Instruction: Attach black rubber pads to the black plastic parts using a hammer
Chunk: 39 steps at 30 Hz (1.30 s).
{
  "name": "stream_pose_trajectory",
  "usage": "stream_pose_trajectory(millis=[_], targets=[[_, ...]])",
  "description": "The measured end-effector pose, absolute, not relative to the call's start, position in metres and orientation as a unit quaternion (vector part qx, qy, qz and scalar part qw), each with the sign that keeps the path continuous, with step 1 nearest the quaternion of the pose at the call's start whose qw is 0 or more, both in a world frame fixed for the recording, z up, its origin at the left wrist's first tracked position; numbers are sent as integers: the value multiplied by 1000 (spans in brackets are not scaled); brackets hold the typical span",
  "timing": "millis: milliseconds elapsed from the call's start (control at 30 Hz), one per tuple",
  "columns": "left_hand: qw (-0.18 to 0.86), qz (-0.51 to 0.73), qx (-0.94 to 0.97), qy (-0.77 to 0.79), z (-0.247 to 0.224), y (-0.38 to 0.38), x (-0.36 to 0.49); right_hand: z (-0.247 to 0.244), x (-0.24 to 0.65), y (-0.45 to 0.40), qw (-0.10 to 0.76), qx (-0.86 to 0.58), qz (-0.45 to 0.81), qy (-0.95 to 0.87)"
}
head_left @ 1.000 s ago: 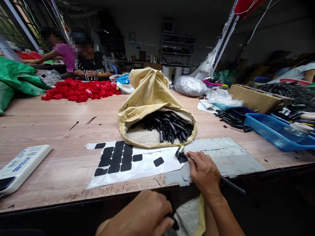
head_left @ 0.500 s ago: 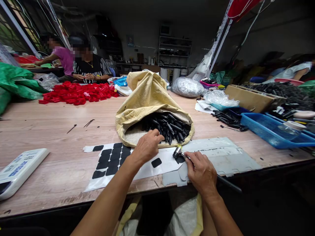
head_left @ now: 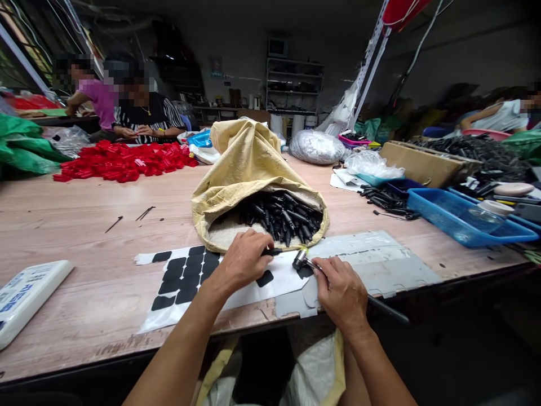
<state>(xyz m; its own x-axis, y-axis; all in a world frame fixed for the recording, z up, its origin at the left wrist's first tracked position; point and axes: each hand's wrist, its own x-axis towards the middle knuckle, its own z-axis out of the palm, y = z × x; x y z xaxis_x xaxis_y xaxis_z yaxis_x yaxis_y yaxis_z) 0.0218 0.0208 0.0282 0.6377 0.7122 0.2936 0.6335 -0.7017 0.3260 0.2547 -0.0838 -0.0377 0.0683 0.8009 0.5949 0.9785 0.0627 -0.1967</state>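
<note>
My left hand (head_left: 247,258) is closed on a slim black pen-like part (head_left: 273,251), whose tip points right, just in front of the sack's mouth. In my right hand (head_left: 343,290) is a small hammer (head_left: 300,259) with a metal head and shaft; its black handle runs out beneath my palm. The hammer head lies low over a grey sheet (head_left: 363,265) and a white sheet (head_left: 240,299) bearing black rounded-square pads (head_left: 186,282). Behind my hands, an open yellow sack (head_left: 249,163) lies full of similar black parts (head_left: 285,217).
A pile of red pieces (head_left: 127,160) lies at the back left, before two seated people. At left is a white device (head_left: 36,299). To the right are a blue tray (head_left: 465,225), loose black parts (head_left: 386,203) and a cardboard box (head_left: 426,163). The table's front edge runs below my hands.
A black pen-like part now shows sticking out of my left hand's fingers, which have drawn slightly back from the sack. My right hand keeps the hammer in about the same place.
</note>
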Motion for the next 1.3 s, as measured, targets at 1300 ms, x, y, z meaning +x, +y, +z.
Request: stream_pose_trajectory(millis=[1300], targets=[[267, 283, 817, 425, -10, -5, 10, -1, 208, -98, 410, -573, 2, -710]])
